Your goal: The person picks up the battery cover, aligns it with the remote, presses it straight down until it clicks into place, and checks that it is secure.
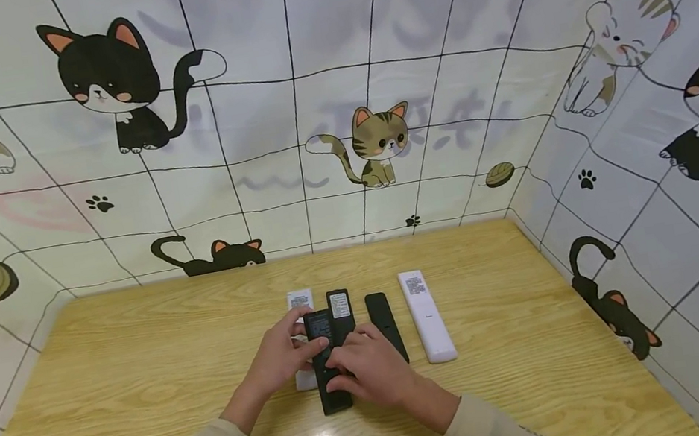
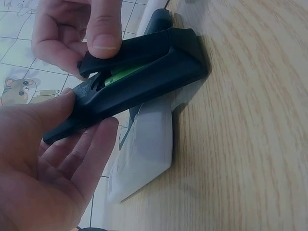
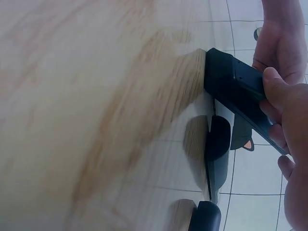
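Observation:
A black remote control (image 1: 336, 402) is tilted, its near end close to the table, in front of the other remotes. My left hand (image 1: 278, 357) grips it near its far end, thumb on one side and fingers beneath. With thumb and fingers my right hand (image 1: 375, 368) pinches the battery cover (image 2: 139, 52), which stands lifted at one end while its other end meets the remote's body. Through the gap a green battery (image 2: 126, 74) shows in the left wrist view. In the right wrist view the cover is hidden behind the remote's side and my fingers.
A white remote (image 1: 306, 381) lies partly behind my left hand. To its right lie a black remote with a white label (image 1: 339, 306), a plain black remote (image 1: 387, 325) and another white remote (image 1: 432, 326). Cat-printed cloth (image 1: 267, 117) walls the wooden table (image 1: 142, 369).

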`<state>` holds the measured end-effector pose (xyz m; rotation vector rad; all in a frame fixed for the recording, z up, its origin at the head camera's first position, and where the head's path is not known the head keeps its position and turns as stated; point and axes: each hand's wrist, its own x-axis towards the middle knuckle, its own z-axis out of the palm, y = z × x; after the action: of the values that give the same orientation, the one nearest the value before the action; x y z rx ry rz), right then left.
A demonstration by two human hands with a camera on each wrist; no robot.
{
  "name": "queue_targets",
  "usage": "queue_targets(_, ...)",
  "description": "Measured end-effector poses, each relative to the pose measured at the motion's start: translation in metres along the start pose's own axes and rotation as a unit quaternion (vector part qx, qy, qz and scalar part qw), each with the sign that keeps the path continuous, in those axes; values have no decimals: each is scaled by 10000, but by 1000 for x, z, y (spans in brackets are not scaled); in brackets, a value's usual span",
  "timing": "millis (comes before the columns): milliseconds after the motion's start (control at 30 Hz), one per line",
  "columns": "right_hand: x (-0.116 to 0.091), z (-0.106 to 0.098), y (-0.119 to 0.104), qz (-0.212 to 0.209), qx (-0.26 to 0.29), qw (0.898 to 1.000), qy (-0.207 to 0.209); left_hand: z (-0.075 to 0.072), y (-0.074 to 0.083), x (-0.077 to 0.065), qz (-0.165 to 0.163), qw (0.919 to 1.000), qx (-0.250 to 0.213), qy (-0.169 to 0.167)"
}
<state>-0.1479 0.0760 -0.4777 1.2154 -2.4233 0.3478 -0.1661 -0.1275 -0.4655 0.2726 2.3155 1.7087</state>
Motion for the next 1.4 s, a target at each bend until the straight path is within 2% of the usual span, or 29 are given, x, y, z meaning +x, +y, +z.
queue_targets(233, -1, 4, 1, -83, -37, 9995, 319, 1, 2, -2, -7, 10000, 45, 22)
queue_targets(833, -1, 4, -1, 458, 4, 9989, -1, 1, 3, -3, 73, 9999, 103, -11)
queue_targets(933, 0, 1, -1, 603, 84, 9980, -185, 1, 1, -2, 45, 9999, 119, -13)
queue_targets(1133, 4, -7, 3, 1217, 287, 9898, -684, 2, -2, 1, 42, 9999, 146, 19)
queue_targets(1400, 7, -8, 10, 1887, -1, 9721, -1395, 1, 6, -3, 89, 9999, 91, -18)
